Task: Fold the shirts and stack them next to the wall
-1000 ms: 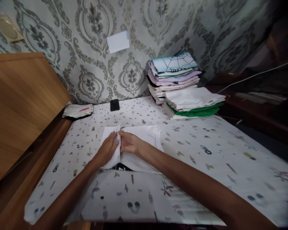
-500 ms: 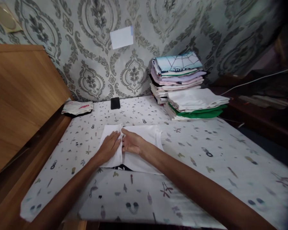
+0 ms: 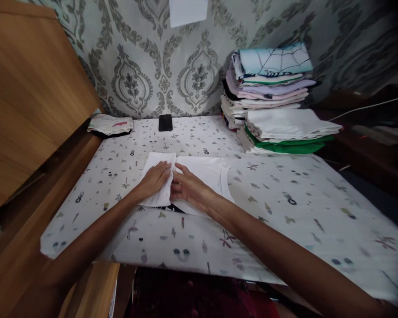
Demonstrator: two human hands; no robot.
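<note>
A white garment [image 3: 207, 176], partly folded, lies flat on the patterned sheet [image 3: 268, 212] in the middle of the table. My left hand [image 3: 155, 180] rests flat on its folded left flap, fingers stretched out. Right beside it, my right hand [image 3: 188, 189] presses on the cloth with fingers extended, touching the edge of that flap. A dark print of the garment shows at its near edge below my hands.
A tall stack of folded clothes [image 3: 268, 84] stands at the back right, with a lower white-and-green pile [image 3: 287, 132] in front. A small black object [image 3: 165, 122] and a folded cloth [image 3: 110, 125] lie by the wall. A wooden board [image 3: 26, 88] rises on the left.
The camera has tipped down and nearer. My right hand has slid slightly toward me along the fold; my left hand stays on the flap.
</note>
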